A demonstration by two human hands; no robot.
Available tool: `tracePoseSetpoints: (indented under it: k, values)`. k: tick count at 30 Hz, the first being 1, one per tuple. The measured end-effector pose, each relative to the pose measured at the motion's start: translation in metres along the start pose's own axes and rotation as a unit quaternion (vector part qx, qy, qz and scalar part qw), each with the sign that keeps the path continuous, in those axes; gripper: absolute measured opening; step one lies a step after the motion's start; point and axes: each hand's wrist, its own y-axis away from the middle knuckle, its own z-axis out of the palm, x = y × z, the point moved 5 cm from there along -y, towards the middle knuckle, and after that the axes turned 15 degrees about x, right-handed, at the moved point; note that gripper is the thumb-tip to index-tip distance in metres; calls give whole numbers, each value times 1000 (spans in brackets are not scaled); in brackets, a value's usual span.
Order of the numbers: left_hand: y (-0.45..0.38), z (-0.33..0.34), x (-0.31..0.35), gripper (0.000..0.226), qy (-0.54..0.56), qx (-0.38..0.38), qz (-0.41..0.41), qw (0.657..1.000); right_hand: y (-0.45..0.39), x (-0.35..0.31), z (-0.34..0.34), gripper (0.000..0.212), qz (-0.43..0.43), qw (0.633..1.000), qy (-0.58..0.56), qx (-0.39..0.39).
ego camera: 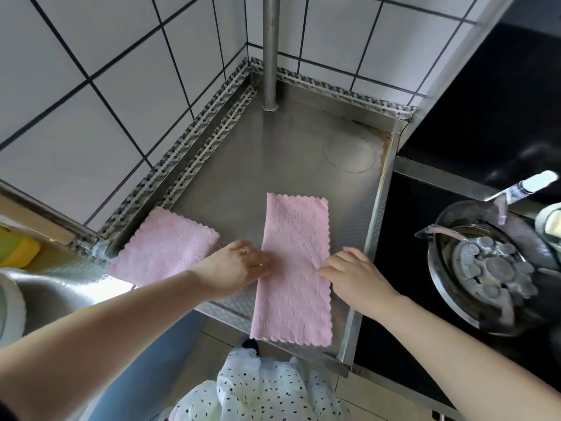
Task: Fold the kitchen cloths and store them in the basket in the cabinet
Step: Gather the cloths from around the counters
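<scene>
A pink kitchen cloth point(293, 265), folded into a long strip, lies on the steel counter point(258, 165) with its near end hanging over the front edge. My left hand point(239, 265) presses flat on the strip's left edge. At the strip's right edge my right hand point(352, 271) rests with its fingertips touching the cloth. A second pink cloth point(167, 247), folded to a small rectangle, lies to the left near the counter's corner. No basket or cabinet is in view.
A steel pipe point(270, 50) rises at the back corner against the tiled wall point(91, 86). A gas burner point(491, 268) sits on the black hob to the right. The sink point(45, 287) lies left, with a yellow sponge point(18, 247) beside it.
</scene>
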Motion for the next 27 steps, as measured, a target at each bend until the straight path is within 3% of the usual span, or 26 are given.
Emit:
tracePoseSetpoints:
  k: [3, 7, 12, 15, 19, 21, 24, 27]
  values:
    - [12, 4, 13, 41, 16, -1, 25, 1000, 16, 0, 1, 27, -44, 999, -19, -20]
    - [18, 8, 18, 29, 28, 22, 16, 999, 28, 4, 10, 34, -5, 995, -63, -80]
    - [25, 16, 20, 42, -2, -6, 3, 1000, 29, -9, 4, 29, -15, 1000, -18, 21]
    - [25, 14, 21, 38, 6, 12, -30, 999, 27, -16, 4, 24, 1, 997, -16, 76]
    - [19, 8, 18, 23, 68, 40, -121, 990, 23, -5, 5, 14, 75, 991, -81, 74]
    - [14, 7, 8, 26, 132, 36, -254, 958, 19, 6, 2, 11, 195, 962, -170, 92]
    - [7, 12, -9, 30, 216, 54, -454, 863, 9, 25, 0, 4, 411, 855, -286, 136]
    - [-8, 16, -22, 30, 289, 124, -552, 772, -12, 34, 2, 3, 484, 795, -326, 167]
